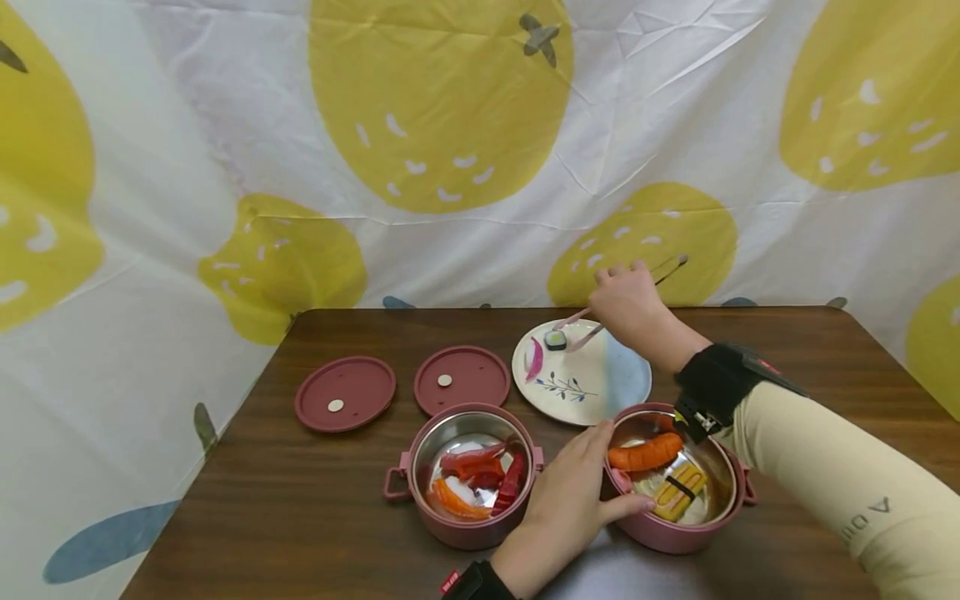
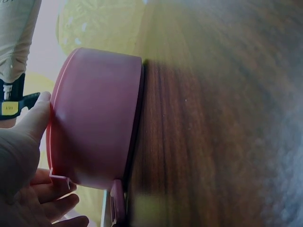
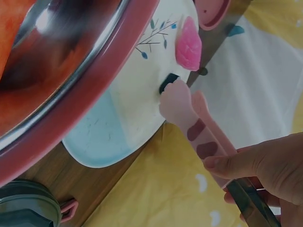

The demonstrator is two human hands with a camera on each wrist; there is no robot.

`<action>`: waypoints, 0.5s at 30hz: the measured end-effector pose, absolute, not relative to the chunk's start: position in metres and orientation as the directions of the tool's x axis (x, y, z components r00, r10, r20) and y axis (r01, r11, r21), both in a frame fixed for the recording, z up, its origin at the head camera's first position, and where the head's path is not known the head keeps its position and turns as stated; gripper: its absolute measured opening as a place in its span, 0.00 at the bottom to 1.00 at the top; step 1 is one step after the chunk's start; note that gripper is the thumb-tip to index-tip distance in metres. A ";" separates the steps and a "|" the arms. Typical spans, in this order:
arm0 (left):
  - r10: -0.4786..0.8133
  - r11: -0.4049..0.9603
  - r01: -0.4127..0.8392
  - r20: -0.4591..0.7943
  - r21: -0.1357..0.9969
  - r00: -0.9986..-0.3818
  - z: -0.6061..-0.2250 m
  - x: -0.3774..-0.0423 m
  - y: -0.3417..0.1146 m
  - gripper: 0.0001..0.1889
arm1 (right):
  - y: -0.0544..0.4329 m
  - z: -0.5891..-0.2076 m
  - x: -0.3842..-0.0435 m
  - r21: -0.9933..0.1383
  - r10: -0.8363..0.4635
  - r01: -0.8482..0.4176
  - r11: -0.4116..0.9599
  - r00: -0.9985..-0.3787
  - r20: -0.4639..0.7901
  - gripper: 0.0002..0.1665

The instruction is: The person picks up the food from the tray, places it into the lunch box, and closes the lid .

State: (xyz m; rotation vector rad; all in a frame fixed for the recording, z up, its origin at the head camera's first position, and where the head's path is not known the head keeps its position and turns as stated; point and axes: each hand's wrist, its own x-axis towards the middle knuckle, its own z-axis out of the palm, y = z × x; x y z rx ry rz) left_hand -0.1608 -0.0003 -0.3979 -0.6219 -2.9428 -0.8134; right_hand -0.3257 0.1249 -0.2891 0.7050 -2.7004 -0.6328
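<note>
In the head view my left hand (image 1: 562, 492) holds the near right pink pot (image 1: 667, 537), thumb over its rim and fingers along its left side. Inside lie an orange shrimp-like piece (image 1: 647, 452) and a yellow sushi piece with a dark band (image 1: 678, 492). My right hand (image 1: 630, 304) grips tongs (image 3: 208, 142) with pink paw-shaped tips and dark handles. Those tips are at a small dark-wrapped sushi roll (image 1: 555, 340) on the white and blue plate (image 1: 630, 379); whether they pinch it I cannot tell. A pink-topped sushi piece (image 1: 534, 360) lies left of the roll.
To the left stands a second pink pot (image 1: 465, 533) with several red and orange toy food pieces in it. Two pink lids (image 1: 360, 417), (image 1: 480, 400) lie behind it on the brown wooden table (image 1: 247, 525). A lemon-patterned cloth (image 1: 465, 258) hangs behind the table.
</note>
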 end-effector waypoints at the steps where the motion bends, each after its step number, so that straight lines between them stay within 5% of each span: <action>1: 0.370 0.784 0.384 0.129 0.488 -0.920 -0.398 -0.161 0.000 0.48 | 0.123 -0.290 -0.327 0.484 -0.514 -0.392 0.782 -0.845 0.148 0.09; 15: 0.373 0.781 0.382 0.121 0.494 -0.920 -0.399 -0.160 0.002 0.47 | 0.102 -0.297 -0.337 0.578 -0.447 -0.342 0.741 -0.893 0.044 0.08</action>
